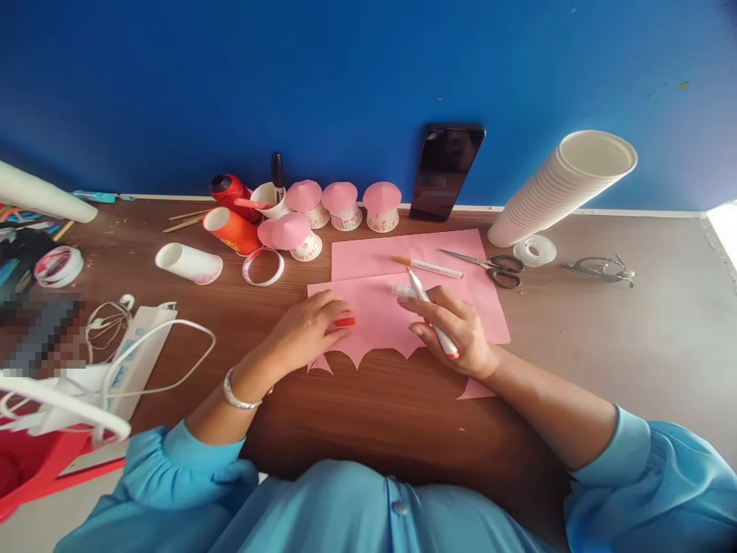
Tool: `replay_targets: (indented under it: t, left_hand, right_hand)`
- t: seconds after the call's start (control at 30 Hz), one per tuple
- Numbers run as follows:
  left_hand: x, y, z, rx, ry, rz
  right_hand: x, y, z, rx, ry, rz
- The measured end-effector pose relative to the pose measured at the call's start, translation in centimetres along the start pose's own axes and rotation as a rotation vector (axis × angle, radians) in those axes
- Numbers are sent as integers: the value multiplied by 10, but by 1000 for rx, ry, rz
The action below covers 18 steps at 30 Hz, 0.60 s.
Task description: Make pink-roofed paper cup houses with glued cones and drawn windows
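Observation:
My right hand (pixel 454 326) grips a white marker (pixel 419 286) with a red end, its tip uncapped and pointing up and away from me. My left hand (pixel 314 330) pinches a red marker cap (pixel 345 322) over the pink paper (pixel 374 322). That sheet has a scalloped near edge and overlaps another pink sheet (pixel 362 257). On the paper lie an orange-tipped marker (pixel 431 267) and a small translucent piece (pixel 403 291), partly behind the right hand's marker. Scissors (pixel 489 266) rest across the sheet's right edge. Pink scraps (pixel 477 390) lie near my right wrist.
Small paper cups with pink cone tops (pixel 381 201) stand along the blue wall, beside an orange cup (pixel 233 230). A phone (pixel 446 173) leans there. Right are a tall cup stack (pixel 564 188), tape (pixel 535 250) and glasses (pixel 602 267); left, a power strip (pixel 141 353) with cables.

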<state>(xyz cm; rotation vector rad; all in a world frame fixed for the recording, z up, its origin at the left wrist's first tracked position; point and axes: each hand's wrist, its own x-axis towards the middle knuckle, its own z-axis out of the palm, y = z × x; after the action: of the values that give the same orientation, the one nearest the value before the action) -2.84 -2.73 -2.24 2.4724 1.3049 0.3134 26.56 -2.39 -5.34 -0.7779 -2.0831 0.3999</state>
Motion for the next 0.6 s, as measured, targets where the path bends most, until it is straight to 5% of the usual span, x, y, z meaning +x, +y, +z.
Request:
replay_targets:
  t: [0.17,0.3,0.6]
  left_hand:
    - [-3,8,22,-59,105,-18]
    - [12,15,25,-365,263,-86]
    - [29,30,28,-963,199,-199]
  right_hand:
    - [0,-15,4,481,-44,345]
    - [0,-12,3,753,18,581]
    - [3,-10,-1,807,60,702]
